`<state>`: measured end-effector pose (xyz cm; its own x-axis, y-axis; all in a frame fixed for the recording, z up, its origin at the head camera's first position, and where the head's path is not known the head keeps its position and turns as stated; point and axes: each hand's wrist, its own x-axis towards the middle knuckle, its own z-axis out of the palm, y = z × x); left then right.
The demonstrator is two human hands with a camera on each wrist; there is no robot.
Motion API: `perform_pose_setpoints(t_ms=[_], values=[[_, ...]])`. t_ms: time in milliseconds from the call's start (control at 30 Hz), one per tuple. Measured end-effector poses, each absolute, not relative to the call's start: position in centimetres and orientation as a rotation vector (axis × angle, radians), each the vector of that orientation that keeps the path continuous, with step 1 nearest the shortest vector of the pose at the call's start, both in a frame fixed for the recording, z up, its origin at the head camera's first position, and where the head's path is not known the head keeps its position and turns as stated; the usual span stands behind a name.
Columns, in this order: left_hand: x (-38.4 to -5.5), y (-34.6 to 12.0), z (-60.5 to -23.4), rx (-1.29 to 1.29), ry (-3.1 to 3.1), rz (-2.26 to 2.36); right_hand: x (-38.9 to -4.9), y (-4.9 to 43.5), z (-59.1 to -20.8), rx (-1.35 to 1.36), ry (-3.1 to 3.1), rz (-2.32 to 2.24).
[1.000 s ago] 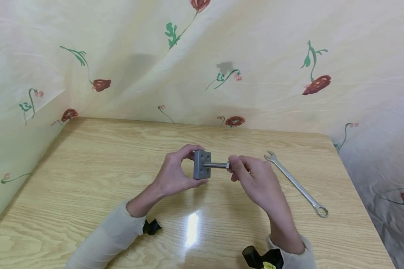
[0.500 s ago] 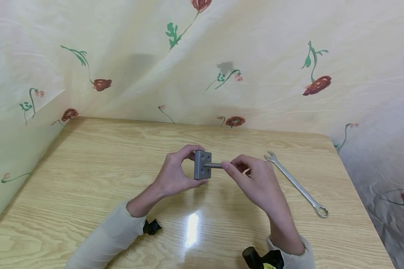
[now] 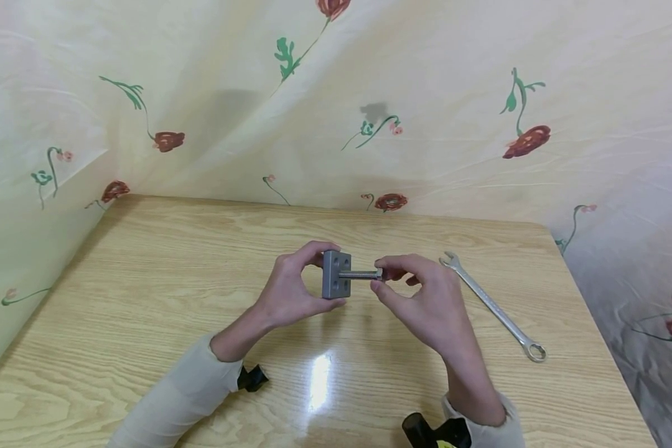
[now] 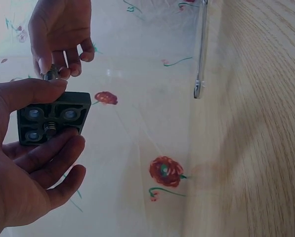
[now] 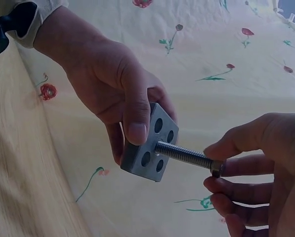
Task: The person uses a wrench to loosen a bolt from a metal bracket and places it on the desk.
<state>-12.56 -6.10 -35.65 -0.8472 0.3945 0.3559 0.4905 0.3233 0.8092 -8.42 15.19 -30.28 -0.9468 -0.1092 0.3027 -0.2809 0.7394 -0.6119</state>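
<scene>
My left hand (image 3: 291,286) grips a square grey metal block (image 3: 336,275) by its edges, thumb on one side and fingers on the other. Holes sit near the block's corners. A long threaded bolt (image 5: 184,155) stands out of the block's middle, and its threaded tip (image 4: 50,129) shows on the back face in the left wrist view. At the bolt's outer end, the thumb and fingers of my right hand (image 3: 425,298) are curled around the hex head (image 5: 216,168). Both hands hold the work above the table.
A combination wrench (image 3: 493,305) lies on the wooden table (image 3: 173,261), right of my right hand. Flower-patterned cloth (image 3: 213,124) hangs behind and beside the table. A black wrist mount (image 3: 437,430) sits near the right sleeve.
My right thumb and fingers have slid along the bolt toward the block and back to its head, with the fingers now spread wider around it. The left hand and block have stayed put.
</scene>
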Motion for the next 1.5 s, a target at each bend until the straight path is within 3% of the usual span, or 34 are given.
perform_pose_setpoints(t_ms=[733, 1200, 1500], values=[[-12.5, -6.2, -35.1, -0.817, -2.465, -1.576, -9.0, 14.7, -31.2, 0.564, -2.435, 1.091], [-12.5, -6.3, -35.3, -0.786, -2.483, -1.58, -9.1, 15.3, -30.7, 0.204, -2.857, 1.146], [-12.5, -6.2, -35.4, -0.815, -2.476, -1.581, -9.1, 14.8, -30.7, 0.15, -2.902, 1.134]])
